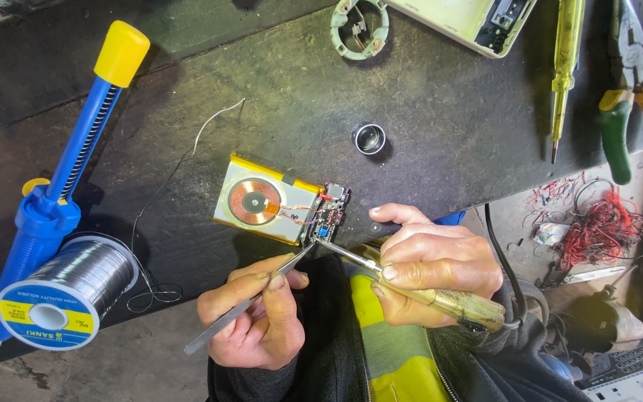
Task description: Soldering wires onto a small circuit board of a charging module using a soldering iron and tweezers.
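**Copper coil and board under iron and tweezers**

Head view: Copper shows at the middle of the dark surface (426, 112), where a flat coil sits on a silver battery pack (262, 205) with yellow tape along its far edge. A small circuit board (329, 216) is fixed to the pack's right end, close to the surface's near edge. The left hand (258, 316) is closed in a pinch on metal tweezers (251, 301), whose tips reach up to the board's near corner. The right hand (429, 264) is wrapped around the amber handle of a soldering iron (411, 286), its tip touching the same corner of the board.

By the look of it, the step in hand is soldering or reworking a joint at that corner, the tweezers steadying a wire or part. Any next move calls for a steady tip and small shifts only, since thin copper leads run from the coil to the board just beside the joint.

The pack lies near the near edge, above the person's lap, so there is little room to draw it back. Leftward there is bare surface before the solder reel (65, 298) and blue desoldering pump (61, 186). Farther in lie a small metal ring (369, 138), a yellow screwdriver (563, 67) and green-handled pliers (638, 97) toward the far right corner, well apart from the hands.
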